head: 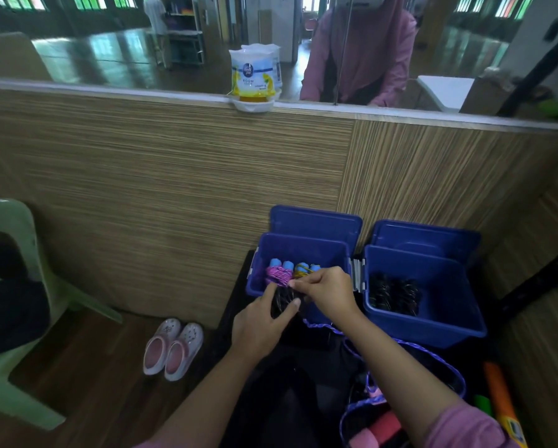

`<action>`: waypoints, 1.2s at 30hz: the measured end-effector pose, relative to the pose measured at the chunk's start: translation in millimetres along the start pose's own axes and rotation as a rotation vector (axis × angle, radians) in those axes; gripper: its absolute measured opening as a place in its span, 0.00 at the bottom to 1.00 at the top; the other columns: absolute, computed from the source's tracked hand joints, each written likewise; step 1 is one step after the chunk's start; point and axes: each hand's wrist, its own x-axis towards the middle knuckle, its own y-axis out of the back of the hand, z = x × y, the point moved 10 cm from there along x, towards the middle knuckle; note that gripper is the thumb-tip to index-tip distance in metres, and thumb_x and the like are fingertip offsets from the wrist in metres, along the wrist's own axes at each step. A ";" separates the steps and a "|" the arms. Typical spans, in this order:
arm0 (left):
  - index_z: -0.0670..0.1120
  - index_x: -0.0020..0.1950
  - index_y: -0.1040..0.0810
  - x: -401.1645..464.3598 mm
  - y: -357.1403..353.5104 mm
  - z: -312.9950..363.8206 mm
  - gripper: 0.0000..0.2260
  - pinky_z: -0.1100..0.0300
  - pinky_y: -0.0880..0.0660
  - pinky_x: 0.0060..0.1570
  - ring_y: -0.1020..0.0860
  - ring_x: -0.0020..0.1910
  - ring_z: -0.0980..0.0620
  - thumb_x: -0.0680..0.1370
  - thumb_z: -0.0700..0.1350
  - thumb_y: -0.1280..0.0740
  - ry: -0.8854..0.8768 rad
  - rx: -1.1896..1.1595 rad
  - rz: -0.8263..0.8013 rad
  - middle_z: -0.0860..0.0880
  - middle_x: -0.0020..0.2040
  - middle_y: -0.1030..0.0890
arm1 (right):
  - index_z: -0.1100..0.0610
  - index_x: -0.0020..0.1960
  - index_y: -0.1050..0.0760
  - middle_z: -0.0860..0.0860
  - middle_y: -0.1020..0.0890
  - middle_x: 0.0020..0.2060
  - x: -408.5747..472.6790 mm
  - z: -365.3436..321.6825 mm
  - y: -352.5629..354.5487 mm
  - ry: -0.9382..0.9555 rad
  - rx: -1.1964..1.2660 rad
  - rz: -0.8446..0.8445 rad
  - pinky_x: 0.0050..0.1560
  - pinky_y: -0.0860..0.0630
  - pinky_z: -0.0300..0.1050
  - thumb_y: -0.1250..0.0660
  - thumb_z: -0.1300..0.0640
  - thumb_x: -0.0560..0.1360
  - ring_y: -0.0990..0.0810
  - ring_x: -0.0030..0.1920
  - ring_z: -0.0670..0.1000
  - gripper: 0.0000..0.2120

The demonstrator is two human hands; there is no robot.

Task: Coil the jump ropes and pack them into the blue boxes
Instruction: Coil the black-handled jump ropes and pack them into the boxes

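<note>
Two open blue boxes stand side by side against the wooden wall. The left blue box (303, 250) holds a coiled pink rope (277, 275) and a coiled yellow rope (301, 270), both with blue handles. The right blue box (432, 305) holds coiled black ropes (394, 294). My left hand (261, 328) grips a black coiled rope (282, 302) at the left box's front edge. My right hand (327, 294) pinches at the top of that same bundle. A purple rope (432, 354) trails loose below my right arm.
A pair of pink clogs (174, 350) sits on the floor to the left. A green plastic chair (15, 305) stands at far left. A purple basket (377, 412) with items is near my lap. An air freshener (255, 76) rests on the ledge above; a mirror reflects a person.
</note>
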 end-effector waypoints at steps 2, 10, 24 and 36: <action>0.56 0.59 0.33 4.6 2.0 1.1 0.17 0.55 0.27 0.47 0.21 0.51 0.49 0.76 0.65 0.43 0.014 0.023 0.008 0.51 0.49 0.18 | 0.55 0.36 0.16 0.46 0.19 0.28 -1.4 -1.5 -3.2 0.001 0.088 -0.060 0.36 0.26 0.35 0.23 0.56 0.67 0.22 0.32 0.42 0.04; 0.54 0.66 0.36 10.2 4.2 0.2 0.23 0.55 0.34 0.46 0.21 0.53 0.47 0.77 0.66 0.47 0.132 0.093 0.029 0.49 0.51 0.18 | 0.55 0.47 0.28 0.52 0.20 0.34 3.2 15.2 2.2 0.025 0.190 -0.052 0.49 0.20 0.55 0.31 0.61 0.74 0.19 0.39 0.55 0.06; 0.60 0.60 0.28 8.9 18.4 21.7 0.26 0.58 0.27 0.47 0.20 0.44 0.51 0.67 0.67 0.46 -0.062 0.021 0.023 0.53 0.41 0.19 | 0.59 0.46 0.25 0.52 0.21 0.38 -8.7 42.7 10.5 0.083 0.195 0.114 0.42 0.28 0.39 0.39 0.57 0.80 0.25 0.39 0.47 0.07; 0.56 0.61 0.29 -19.3 29.0 71.6 0.20 0.65 0.26 0.39 0.21 0.38 0.56 0.69 0.54 0.38 -0.600 -0.026 -0.035 0.54 0.42 0.18 | 0.66 0.49 0.20 0.58 0.16 0.41 -5.8 50.4 -10.2 -0.078 0.662 -0.384 0.43 0.21 0.44 0.31 0.62 0.70 0.17 0.41 0.53 0.10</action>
